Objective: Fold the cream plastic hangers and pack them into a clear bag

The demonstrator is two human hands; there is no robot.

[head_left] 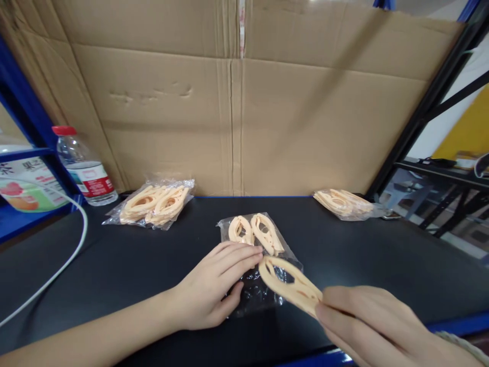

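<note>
A clear plastic bag [255, 298] lies on the black tabletop, with two cream-coloured folding hangers [266, 233] showing in its far half. My left hand [216, 285] rests over the bag's left side and holds it, fingers across the film and thumb lower down; the exact grip is partly hidden. Between thumb and fingers, my right hand [370, 318] pinches the near end of another cream folding hanger [288, 288]. This hanger is tilted, and its far looped end is over the bag, close to my left fingertips. Whether that end is inside the film I cannot tell.
Bagged hangers [156, 204] lie at the back left, and another bagged bundle [342, 204] at the back right. A red-capped water bottle [86, 168] stands by the left blue frame. A white cable [72, 255] curves across the left. Cardboard [171, 112] walls the back.
</note>
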